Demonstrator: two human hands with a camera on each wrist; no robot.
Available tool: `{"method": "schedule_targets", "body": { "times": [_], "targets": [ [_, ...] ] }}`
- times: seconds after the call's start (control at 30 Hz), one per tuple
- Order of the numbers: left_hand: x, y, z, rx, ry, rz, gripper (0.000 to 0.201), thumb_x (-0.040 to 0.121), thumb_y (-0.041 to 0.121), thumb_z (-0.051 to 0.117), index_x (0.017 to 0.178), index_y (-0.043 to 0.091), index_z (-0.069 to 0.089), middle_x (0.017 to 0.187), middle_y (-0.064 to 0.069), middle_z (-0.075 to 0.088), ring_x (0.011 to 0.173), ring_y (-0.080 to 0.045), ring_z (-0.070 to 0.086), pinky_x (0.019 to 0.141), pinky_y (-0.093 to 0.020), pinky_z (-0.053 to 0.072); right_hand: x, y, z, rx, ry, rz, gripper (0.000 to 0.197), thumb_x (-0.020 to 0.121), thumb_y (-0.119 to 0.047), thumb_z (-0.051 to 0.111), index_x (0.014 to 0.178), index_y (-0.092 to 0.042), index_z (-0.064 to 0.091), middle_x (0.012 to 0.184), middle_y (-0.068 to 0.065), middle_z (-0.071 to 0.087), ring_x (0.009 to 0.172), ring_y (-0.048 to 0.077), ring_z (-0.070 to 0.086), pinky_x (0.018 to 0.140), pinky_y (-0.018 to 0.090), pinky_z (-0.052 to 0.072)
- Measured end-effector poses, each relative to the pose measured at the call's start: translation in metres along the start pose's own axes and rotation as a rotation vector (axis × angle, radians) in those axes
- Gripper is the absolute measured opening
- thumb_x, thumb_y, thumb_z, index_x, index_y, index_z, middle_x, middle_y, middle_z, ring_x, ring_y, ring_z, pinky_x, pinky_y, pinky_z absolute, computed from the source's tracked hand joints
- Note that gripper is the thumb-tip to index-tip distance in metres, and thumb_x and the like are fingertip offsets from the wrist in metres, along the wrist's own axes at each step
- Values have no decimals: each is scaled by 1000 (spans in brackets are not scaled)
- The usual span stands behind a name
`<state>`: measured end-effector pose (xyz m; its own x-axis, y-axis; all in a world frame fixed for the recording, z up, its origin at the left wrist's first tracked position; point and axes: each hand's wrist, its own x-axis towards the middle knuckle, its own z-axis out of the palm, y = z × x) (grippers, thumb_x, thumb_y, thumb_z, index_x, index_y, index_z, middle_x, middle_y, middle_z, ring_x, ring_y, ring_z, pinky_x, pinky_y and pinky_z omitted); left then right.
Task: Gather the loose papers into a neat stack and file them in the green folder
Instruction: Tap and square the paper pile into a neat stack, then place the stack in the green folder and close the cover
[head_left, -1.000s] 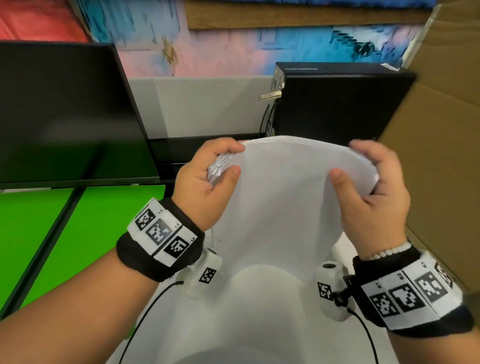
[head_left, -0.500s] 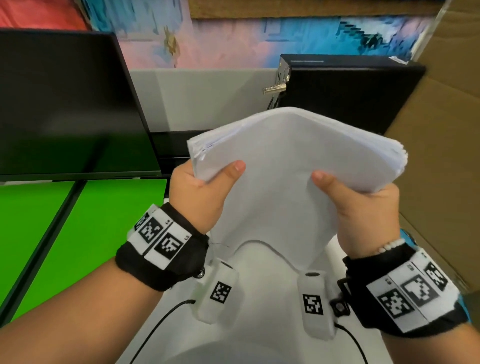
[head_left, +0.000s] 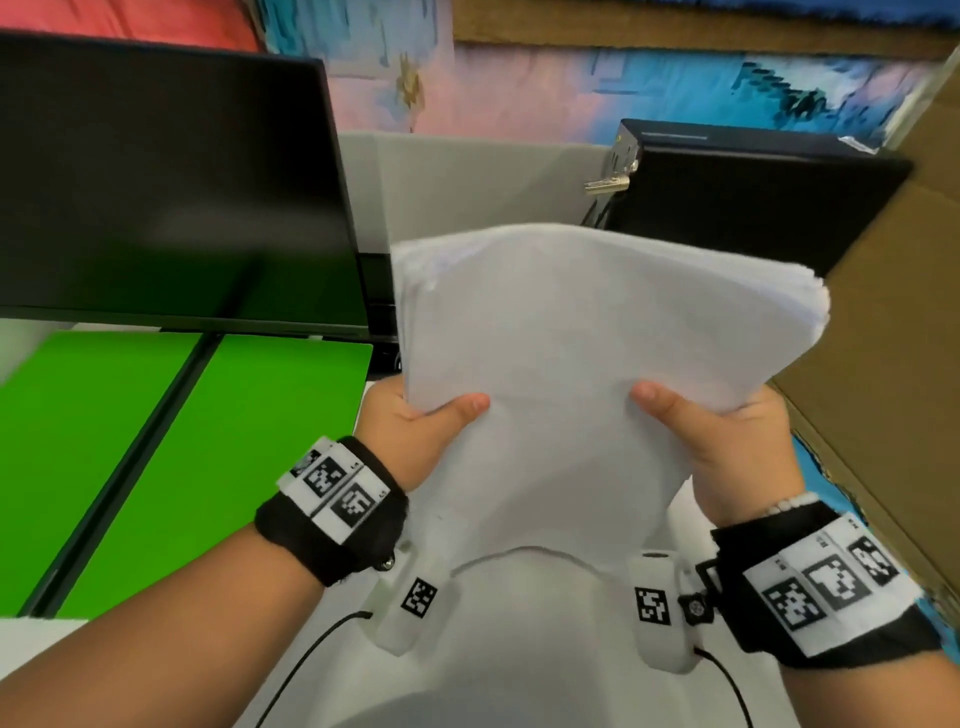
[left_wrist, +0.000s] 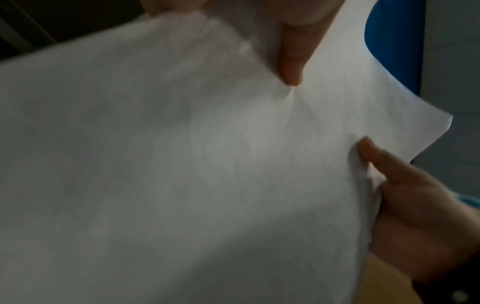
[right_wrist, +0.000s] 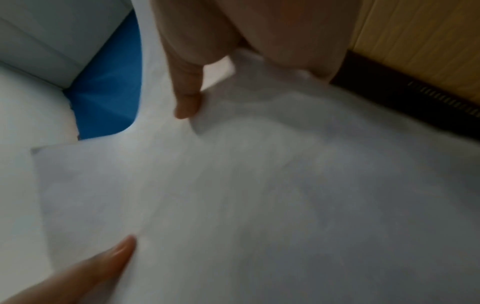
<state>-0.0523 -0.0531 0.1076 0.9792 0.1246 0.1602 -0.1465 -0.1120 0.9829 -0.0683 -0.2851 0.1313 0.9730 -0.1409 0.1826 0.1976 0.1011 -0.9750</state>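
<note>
A thick stack of white papers (head_left: 587, 353) is held upright above the white table, bowed slightly, with its top edges nearly even. My left hand (head_left: 421, 431) grips its lower left edge with the thumb on the front sheet. At the lower right edge my right hand (head_left: 722, 441) grips it the same way. The fingers behind the stack are hidden. The left wrist view shows the papers (left_wrist: 182, 164) filling the picture, and so does the right wrist view (right_wrist: 259, 195). The green folder (head_left: 249, 457) lies open and flat to the left.
A dark monitor (head_left: 156, 182) stands behind the folder. A black case (head_left: 753, 208) stands behind the papers. A cardboard wall (head_left: 883, 364) rises close on the right. The white table (head_left: 519, 665) lies under my wrists, and something blue (left_wrist: 392, 41) shows beside it.
My hands slid from the stack's top edge down to its lower sides. The bent sheets straightened and now rise above my hands.
</note>
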Motion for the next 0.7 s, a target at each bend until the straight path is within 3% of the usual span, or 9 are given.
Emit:
{"method": "schedule_targets", "body": {
  "times": [0.07, 0.17, 0.3, 0.37, 0.4, 0.47, 0.57, 0.63, 0.7],
  "targets": [
    [4, 6, -23, -50, 11, 1, 31, 69, -2, 75, 70, 28, 68, 55, 29, 66, 60, 13, 63, 59, -5, 49, 1, 1, 8, -28, -175, 62, 61, 33, -51, 89, 86, -26, 74, 90, -5, 76, 83, 14, 72, 67, 26, 57],
    [11, 10, -60, -139, 37, -43, 23, 65, 0, 75, 64, 23, 74, 61, 21, 70, 62, 6, 66, 60, -11, 52, -6, 17, 35, -58, -361, 259, 55, 27, -44, 91, 77, -26, 78, 85, -4, 77, 78, 12, 73, 63, 21, 56],
    [14, 0, -108, -69, 74, -153, 21, 75, -1, 69, 75, 19, 67, 56, 20, 69, 56, 5, 65, 55, -11, 51, -26, 50, 90, -170, -332, 407, 26, 63, -2, 82, 83, -14, 72, 74, -1, 76, 75, 24, 69, 64, 27, 58],
    [17, -12, -135, -19, 65, -249, 15, 75, 2, 70, 78, 16, 67, 58, 15, 71, 58, 0, 67, 60, -17, 52, -32, 67, 116, -236, -270, 464, 22, 74, 4, 73, 92, -9, 68, 80, 3, 74, 81, 28, 68, 74, 37, 58],
    [20, -21, -150, 50, 50, -295, 10, 75, 5, 71, 82, 12, 68, 68, 10, 72, 66, -7, 68, 65, -21, 51, -35, 74, 130, -274, -259, 494, 21, 76, 3, 70, 92, -10, 66, 85, 5, 73, 84, 29, 68, 78, 39, 56],
    [27, -44, -186, 320, -3, -367, 24, 76, 19, 72, 96, 6, 68, 88, -2, 69, 85, -19, 66, 72, -24, 48, -38, 87, 153, -319, -244, 546, 21, 78, 2, 69, 89, -14, 62, 85, 5, 69, 81, 26, 66, 76, 36, 54],
    [34, -79, -251, 756, 3, -433, 42, 76, 41, 68, 105, 11, 66, 99, -5, 67, 95, -22, 61, 88, -30, 48, -40, 101, 180, -363, -217, 615, 23, 79, 3, 68, 94, -13, 61, 84, 6, 68, 77, 25, 65, 68, 31, 53],
    [34, -102, -291, 943, 27, -529, 47, 78, 43, 66, 113, 13, 62, 117, -9, 66, 108, -27, 60, 97, -35, 46, -41, 109, 196, -398, -204, 646, 26, 78, 3, 68, 99, -10, 60, 85, 7, 67, 77, 24, 64, 66, 30, 52],
    [33, -118, -318, 1145, -80, -641, 52, 80, 41, 65, 121, 10, 56, 124, -12, 62, 113, -30, 58, 94, -35, 46, -42, 116, 211, -429, -195, 669, 28, 78, 3, 68, 103, -7, 61, 87, 8, 68, 80, 26, 65, 71, 32, 53]
  ]
}}
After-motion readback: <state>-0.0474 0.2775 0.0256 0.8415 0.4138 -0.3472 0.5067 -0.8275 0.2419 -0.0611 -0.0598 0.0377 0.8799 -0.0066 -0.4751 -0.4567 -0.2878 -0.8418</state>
